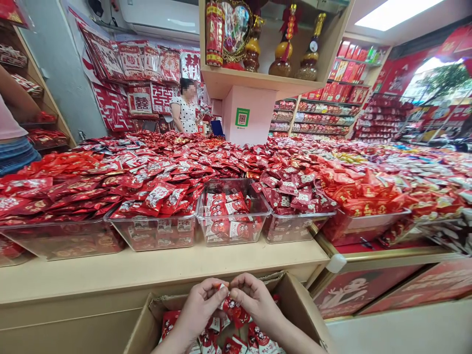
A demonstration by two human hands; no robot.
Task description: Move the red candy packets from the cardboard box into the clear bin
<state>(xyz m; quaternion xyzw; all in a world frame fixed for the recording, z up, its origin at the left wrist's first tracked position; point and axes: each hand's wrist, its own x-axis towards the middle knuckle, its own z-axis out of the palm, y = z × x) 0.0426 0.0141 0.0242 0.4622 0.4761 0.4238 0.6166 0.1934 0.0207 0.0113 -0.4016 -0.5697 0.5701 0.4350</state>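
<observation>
Two bare hands above an open-topped brown cardboard box [305, 310], which serves as the point of reference. The left hand [201, 309] and the right hand [258, 301] are both closed, thumbs against curled fingers, and together pinch the upper part of a small, glossy red-and-white plastic packet [231, 308]. This packet is over the opening of the box, its lower part hanging beneath the fingertips; printed figures show on its face. Similar red-and-white packets [261, 339] lie loosely inside the box, below the hands.

Just beyond the box runs a pale, wood-coloured ledge [165, 269]. On it, directly beyond the box, stands a clear, rectangular plastic bin [232, 241] partly filled with red-and-white packets. To the left of this line from the box is a wider clear plastic bin [151, 242], heaped above its rim with red packets; to the right is another, heaped with maroon packets [300, 191].

Farther beyond the box rises a pale pink pillar [254, 110] bearing a green-bordered square code sign [242, 118]. A person in a white dotted top [187, 115] stands beyond and left of the box.
</observation>
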